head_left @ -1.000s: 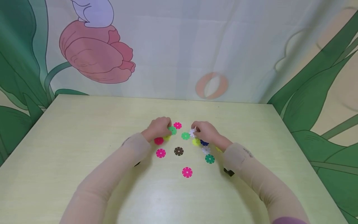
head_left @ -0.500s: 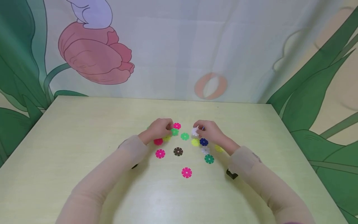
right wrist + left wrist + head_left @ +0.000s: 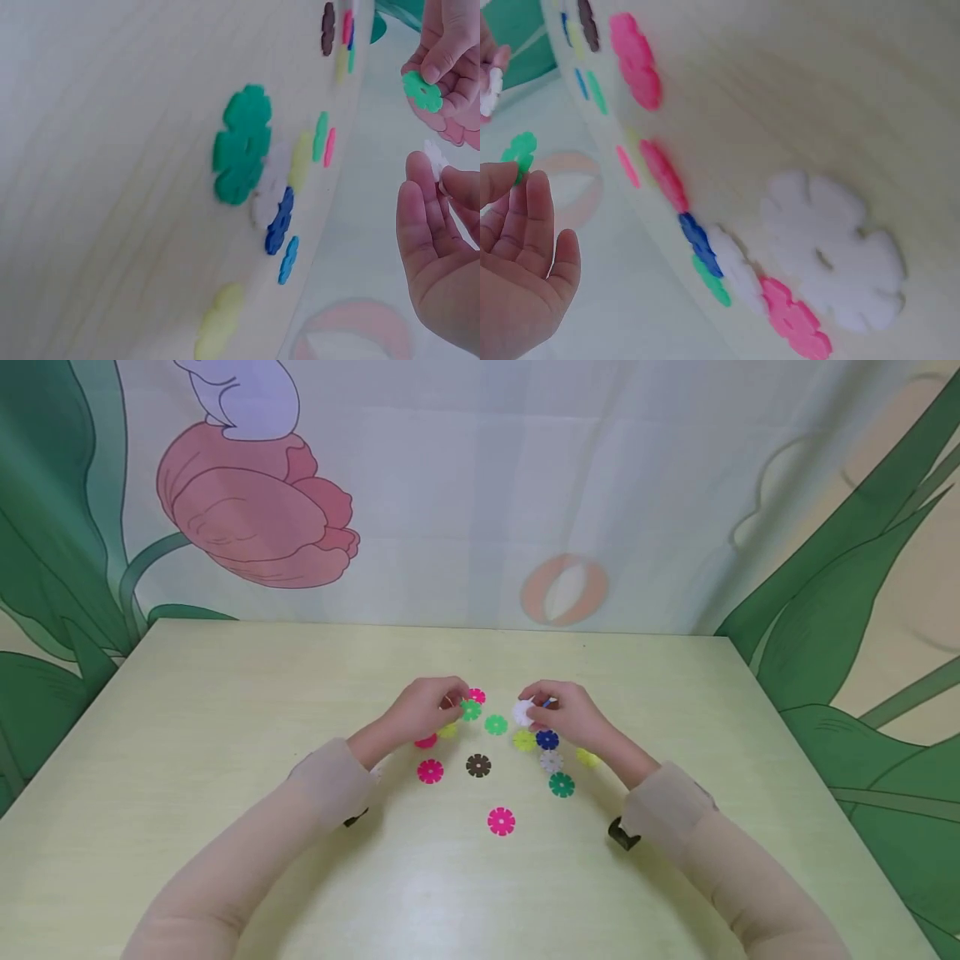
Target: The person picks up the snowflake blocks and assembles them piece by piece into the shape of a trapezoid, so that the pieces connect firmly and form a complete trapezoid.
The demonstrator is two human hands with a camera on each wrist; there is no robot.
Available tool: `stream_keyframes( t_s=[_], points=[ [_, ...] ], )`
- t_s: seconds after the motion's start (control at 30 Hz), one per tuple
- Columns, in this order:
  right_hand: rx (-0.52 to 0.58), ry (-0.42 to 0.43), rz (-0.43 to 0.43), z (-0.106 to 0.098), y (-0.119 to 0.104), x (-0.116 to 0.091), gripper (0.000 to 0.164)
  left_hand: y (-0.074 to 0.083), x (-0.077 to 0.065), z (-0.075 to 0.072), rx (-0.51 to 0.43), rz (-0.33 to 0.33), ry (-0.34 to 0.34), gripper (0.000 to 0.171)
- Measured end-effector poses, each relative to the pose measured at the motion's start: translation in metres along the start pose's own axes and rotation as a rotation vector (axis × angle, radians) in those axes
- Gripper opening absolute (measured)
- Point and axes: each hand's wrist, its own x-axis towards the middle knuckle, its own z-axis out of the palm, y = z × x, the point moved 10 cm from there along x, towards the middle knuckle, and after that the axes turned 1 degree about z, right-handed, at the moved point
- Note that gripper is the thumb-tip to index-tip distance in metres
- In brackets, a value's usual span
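My left hand pinches a light green plastic snowflake disc between thumb and fingertips. The same green disc stands off the table in the left wrist view. Across from it, my right hand pinches a white snowflake disc, seen nearly edge-on as a white disc in the right wrist view. The two held discs are apart, facing each other with a small gap. On the table between and below the hands lie a second light green disc and a brown disc.
Around the hands lie pink discs, yellow discs, a dark blue disc, a white disc and a dark green disc. A light blue disc lies near the right hand. A printed curtain hangs behind the table.
Both forearms have swung outward. The left hand has turned, bringing its green disc into fuller view; the right hand has shifted slightly right with the white disc still held.
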Motion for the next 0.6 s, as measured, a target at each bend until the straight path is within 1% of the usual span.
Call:
stream_keyframes(
  t_s=[0.17,0.27,0.37,0.47,0.6],
  points=[
    [0.119,-0.019,-0.027,0.002,-0.007,-0.007,0.025,0.014,-0.011,-0.007,-0.024,0.049,0.054,0.021],
    [0.166,-0.028,-0.04,0.005,-0.012,-0.011,0.027,0.02,-0.019,-0.011,-0.065,0.075,0.086,0.019],
    [0.194,-0.035,-0.04,0.008,-0.016,-0.014,0.028,0.023,-0.025,-0.011,-0.094,0.088,0.104,0.015],
    [0.219,-0.048,-0.04,0.013,-0.019,-0.017,0.03,0.027,-0.029,-0.01,-0.103,0.104,0.109,0.012],
    [0.229,-0.064,-0.045,0.019,-0.023,-0.019,0.031,0.038,-0.036,-0.01,-0.085,0.16,0.121,0.011]
  ],
)
